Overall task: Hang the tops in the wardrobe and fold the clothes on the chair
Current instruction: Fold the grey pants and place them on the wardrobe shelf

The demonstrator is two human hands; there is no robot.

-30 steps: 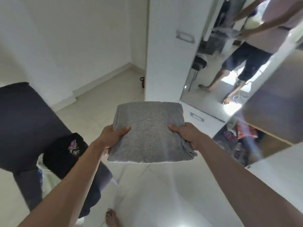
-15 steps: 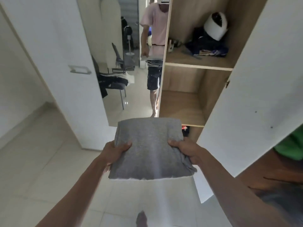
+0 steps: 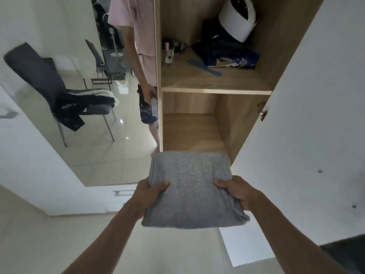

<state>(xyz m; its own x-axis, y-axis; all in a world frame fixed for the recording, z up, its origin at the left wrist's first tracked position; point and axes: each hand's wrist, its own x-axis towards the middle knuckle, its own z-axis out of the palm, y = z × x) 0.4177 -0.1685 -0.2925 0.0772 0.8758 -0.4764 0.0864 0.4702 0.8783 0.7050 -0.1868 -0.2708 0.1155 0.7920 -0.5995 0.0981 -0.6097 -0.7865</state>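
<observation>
No brand, label or writing can be read anywhere in view. The wardrobe (image 3: pixel 233 123) stands open with its white door (image 3: pixel 308 135) swung to the right, and it shows two wooden compartments. On the upper shelf (image 3: pixel 215 84) lie a crumpled dark blue garment (image 3: pixel 227 54) with a patterned patch, a white rounded object (image 3: pixel 238 18) leaning at the back above it, a flat blue strip (image 3: pixel 204 67) in front, and a few small bottles or jars (image 3: pixel 169 50) at the left side, too dim to identify. The lower compartment (image 3: pixel 193 131) shows only its bare wooden floor and walls. A folded grey garment (image 3: pixel 190 191) is held out flat in the air in front of that lower compartment, its far edge at the opening. The left hand (image 3: pixel 147 196) grips its left edge, thumb curled on top and fingers hidden beneath; the right hand (image 3: pixel 240 191) grips the right edge the same way, bunching the cloth there. Left of the wardrobe, a mirror panel (image 3: pixel 94 159) reflects a chair (image 3: pixel 65 103) with dark and light clothes (image 3: pixel 88 101) heaped on its seat, and part of the person in a pink top.
</observation>
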